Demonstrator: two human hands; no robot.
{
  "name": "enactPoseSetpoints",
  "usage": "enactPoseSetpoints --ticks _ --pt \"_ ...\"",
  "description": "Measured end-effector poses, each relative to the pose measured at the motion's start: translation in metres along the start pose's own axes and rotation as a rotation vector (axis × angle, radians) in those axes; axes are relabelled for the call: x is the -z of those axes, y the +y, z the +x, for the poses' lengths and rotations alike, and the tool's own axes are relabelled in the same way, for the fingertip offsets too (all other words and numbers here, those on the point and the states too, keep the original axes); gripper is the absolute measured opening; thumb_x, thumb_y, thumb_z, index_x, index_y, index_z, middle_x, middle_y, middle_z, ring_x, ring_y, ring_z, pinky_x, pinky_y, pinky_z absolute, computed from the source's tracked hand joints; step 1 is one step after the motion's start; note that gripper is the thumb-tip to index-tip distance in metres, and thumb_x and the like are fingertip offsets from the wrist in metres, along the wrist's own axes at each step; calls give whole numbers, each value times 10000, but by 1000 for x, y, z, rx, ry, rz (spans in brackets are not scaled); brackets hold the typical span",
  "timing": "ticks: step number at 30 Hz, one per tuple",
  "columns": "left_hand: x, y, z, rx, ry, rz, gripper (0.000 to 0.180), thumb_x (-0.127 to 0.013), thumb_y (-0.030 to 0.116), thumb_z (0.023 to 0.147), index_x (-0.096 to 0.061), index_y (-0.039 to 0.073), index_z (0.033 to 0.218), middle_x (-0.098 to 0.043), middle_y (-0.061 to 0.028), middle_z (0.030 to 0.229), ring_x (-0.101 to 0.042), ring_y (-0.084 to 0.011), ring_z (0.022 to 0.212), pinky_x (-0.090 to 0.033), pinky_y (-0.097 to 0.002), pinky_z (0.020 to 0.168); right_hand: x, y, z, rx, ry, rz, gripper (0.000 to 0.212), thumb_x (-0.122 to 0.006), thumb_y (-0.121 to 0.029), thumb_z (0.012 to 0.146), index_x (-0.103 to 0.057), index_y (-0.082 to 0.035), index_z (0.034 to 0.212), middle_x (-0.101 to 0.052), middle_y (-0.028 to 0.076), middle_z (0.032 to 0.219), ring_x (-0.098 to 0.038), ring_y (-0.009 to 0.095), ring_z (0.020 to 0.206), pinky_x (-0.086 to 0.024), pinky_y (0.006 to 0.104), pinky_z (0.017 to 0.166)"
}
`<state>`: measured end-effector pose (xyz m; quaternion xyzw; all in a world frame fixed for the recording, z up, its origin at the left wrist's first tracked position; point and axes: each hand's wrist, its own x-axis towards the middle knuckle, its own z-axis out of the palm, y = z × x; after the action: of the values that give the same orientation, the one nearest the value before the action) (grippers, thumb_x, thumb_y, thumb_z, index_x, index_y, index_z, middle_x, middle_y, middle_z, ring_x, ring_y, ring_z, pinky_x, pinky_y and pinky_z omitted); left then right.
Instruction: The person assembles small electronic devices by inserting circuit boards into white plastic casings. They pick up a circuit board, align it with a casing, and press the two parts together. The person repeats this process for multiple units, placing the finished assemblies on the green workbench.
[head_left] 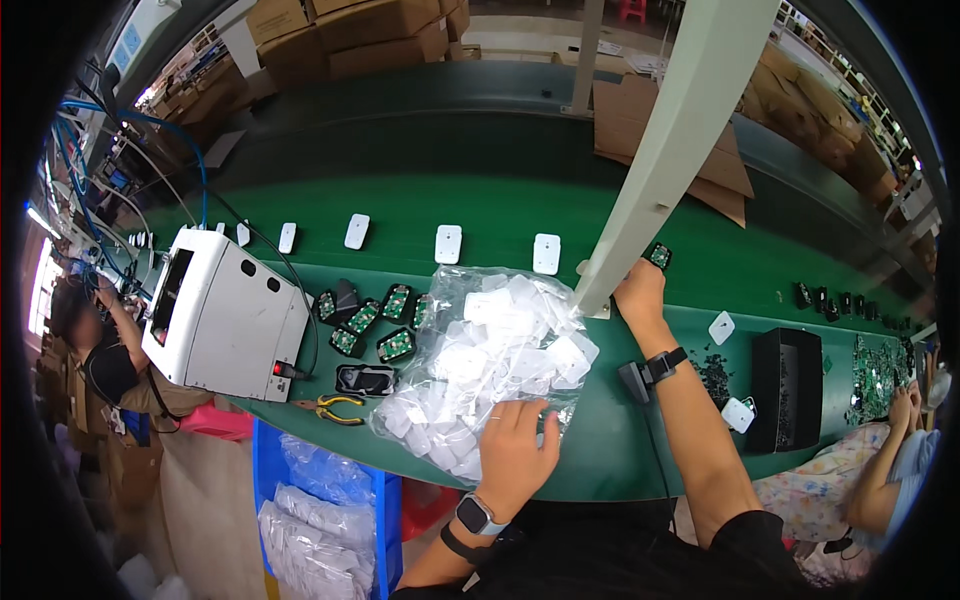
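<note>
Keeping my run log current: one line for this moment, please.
left hand: over clear bag of white pieces | right hand: at green circuit board, grip unclear | yellow-handled pliers: left of bag

The left hand [517,455] lies on a clear bag [448,292].

Left hand [515,455] low, half-curled; right hand [640,291] outstretched, perhaps pinching.

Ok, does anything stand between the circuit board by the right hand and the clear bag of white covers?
Yes: the pale post, its foot just left of the right hand, stands between the black-cased circuit board at that hand's fingers and the clear bag of white covers.
</note>
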<state>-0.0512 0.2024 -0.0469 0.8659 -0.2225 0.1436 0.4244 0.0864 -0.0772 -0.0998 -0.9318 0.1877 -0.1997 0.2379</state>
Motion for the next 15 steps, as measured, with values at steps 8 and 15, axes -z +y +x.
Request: enactPoseSetpoints --ticks 8,15 --pt "12 -13 3 -12 -12 66 218 -735 66 822 -660 5 1018 -642 -161 1011 -600 -357 933 -484 -452 809 -5 -1 11 62 16 -38 271 -754 -165 809 -736 -9 1029 -722 218 976 -697 404 855 -571 450 793" --pt "23 -21 12 107 -13 542 445 -721 149 855 -589 -7 1250 -555 -218 1255 -491 -389 1181 -371 -529 973 64 -29 -62 99 137 325 175 -738 -62 831 -708 -22 998 -708 135 945 -698 264 738 -568 355 667"
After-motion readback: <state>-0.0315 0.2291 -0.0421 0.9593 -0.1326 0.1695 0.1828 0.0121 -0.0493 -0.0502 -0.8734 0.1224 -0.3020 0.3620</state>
